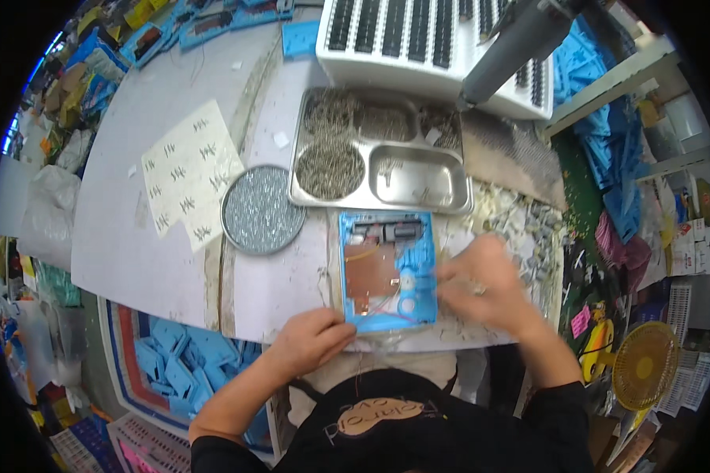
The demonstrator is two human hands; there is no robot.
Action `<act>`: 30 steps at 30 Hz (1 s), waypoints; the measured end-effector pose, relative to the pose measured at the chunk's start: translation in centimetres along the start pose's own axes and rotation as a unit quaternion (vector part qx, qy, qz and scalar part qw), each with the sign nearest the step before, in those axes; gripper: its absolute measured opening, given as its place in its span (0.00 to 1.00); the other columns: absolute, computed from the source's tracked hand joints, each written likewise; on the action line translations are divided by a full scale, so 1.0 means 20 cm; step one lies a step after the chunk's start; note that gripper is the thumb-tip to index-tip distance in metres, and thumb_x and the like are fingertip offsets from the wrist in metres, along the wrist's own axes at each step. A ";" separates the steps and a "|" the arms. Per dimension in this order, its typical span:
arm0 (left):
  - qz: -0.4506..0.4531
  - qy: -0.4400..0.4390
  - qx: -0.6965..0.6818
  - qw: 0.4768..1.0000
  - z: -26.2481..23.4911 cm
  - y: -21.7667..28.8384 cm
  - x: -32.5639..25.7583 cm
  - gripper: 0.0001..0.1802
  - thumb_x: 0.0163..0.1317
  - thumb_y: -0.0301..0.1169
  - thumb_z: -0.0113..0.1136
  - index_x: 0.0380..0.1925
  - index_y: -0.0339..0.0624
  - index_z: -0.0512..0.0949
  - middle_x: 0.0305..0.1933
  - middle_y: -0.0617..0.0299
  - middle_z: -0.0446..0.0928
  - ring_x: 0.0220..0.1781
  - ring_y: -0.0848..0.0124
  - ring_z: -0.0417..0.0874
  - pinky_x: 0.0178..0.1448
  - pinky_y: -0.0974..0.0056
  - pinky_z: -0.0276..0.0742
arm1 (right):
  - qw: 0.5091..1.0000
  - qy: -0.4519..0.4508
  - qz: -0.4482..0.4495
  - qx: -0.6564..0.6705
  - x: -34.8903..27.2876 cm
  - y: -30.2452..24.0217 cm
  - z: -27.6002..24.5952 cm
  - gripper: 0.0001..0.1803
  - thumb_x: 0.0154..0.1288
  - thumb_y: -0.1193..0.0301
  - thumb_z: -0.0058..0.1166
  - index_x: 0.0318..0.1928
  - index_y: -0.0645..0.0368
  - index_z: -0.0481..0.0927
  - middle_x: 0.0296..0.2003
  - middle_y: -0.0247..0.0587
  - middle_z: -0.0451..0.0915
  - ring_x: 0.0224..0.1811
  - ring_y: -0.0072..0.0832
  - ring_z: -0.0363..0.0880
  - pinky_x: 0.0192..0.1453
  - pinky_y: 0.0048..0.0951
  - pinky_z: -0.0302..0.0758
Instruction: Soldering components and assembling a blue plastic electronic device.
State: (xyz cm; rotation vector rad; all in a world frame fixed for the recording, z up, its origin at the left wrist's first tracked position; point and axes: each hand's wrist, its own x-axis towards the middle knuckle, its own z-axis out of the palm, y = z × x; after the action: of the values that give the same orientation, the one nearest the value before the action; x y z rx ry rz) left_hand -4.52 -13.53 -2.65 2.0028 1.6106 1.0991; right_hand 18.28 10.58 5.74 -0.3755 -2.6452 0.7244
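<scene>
A blue plastic housing [422, 268] lies open-side up at the table's near edge, in front of me. Inside it sit a brown board [371, 276], a black part [397, 231] near its far end and several thin wires. At the near left corner, the curled fingers of my left hand [317, 337] grip the housing. Beside its right edge is my right hand [485, 285], smeared by motion, its fingertips close to or touching the edge; whether it holds anything cannot be made out.
Beyond the housing stands a steel compartment tray [457, 201] with many small metal parts. Left of it are a round dish [264, 211] of small grey pieces and a sheet [162, 162] with dark clusters. A white foam box [418, 75] and grey tool arm [517, 51] are farther back.
</scene>
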 end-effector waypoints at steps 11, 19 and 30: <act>-0.019 -0.073 -0.017 0.997 -0.07 0.01 0.10 0.09 0.58 0.30 0.73 0.39 0.44 0.85 0.34 0.61 0.77 0.33 0.61 0.82 0.36 0.58 0.80 | 0.912 0.286 -0.110 -0.272 1.14 0.90 -0.66 0.07 0.63 0.71 0.66 0.40 0.58 0.88 0.35 0.40 0.86 0.43 0.31 0.84 0.50 0.32 0.76; -0.031 -0.051 -0.030 0.998 -0.06 0.01 0.07 0.10 0.58 0.31 0.72 0.39 0.44 0.84 0.34 0.59 0.75 0.34 0.58 0.81 0.36 0.55 0.78 | 0.859 0.273 -0.199 -0.385 1.34 1.00 -0.61 0.07 0.62 0.69 0.67 0.40 0.53 0.87 0.41 0.36 0.87 0.43 0.43 0.82 0.52 0.39 0.76; -0.050 -0.030 -0.040 0.997 -0.03 0.01 0.08 0.09 0.58 0.29 0.71 0.39 0.45 0.83 0.35 0.60 0.74 0.34 0.59 0.81 0.37 0.56 0.78 | 0.963 0.150 0.149 0.169 0.03 0.29 -0.43 0.11 0.67 0.71 0.65 0.47 0.64 0.83 0.42 0.41 0.83 0.43 0.27 0.82 0.51 0.27 0.76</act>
State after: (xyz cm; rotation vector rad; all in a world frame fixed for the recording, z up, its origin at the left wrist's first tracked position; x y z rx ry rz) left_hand -4.75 -12.23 -1.70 1.8650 1.5917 1.0392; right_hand 22.28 19.34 9.74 -0.7299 -2.1533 1.0961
